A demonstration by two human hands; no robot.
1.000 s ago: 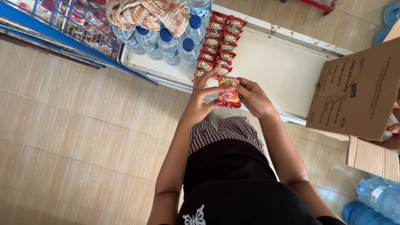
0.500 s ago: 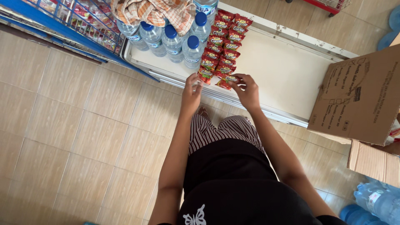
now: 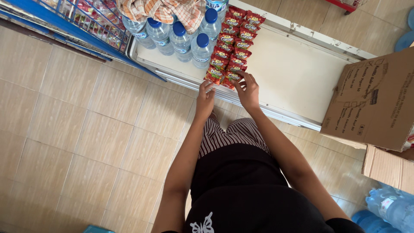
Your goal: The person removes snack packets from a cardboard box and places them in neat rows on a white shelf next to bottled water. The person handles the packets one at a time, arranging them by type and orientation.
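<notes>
Two rows of small red snack packets [image 3: 235,34] lie on a white shelf [image 3: 293,73] and run away from me. My left hand [image 3: 205,98] is at the shelf's front edge, fingers spread, its tips touching the nearest packet of the left row [image 3: 214,76]. My right hand [image 3: 249,91] is next to it and pinches the nearest packet of the right row [image 3: 233,77] down onto the shelf. Both forearms reach forward over my striped trousers.
Several blue-capped water bottles [image 3: 179,41] stand left of the packets, with a checked cloth [image 3: 164,11] above them. A blue wire rack [image 3: 86,21] is at far left. A cardboard box [image 3: 371,103] leans at right, with wrapped water bottles [image 3: 390,207] on the tiled floor below.
Both hands have moved forward from in front of my body to the shelf. The red packets they held now lie at the near end of the rows.
</notes>
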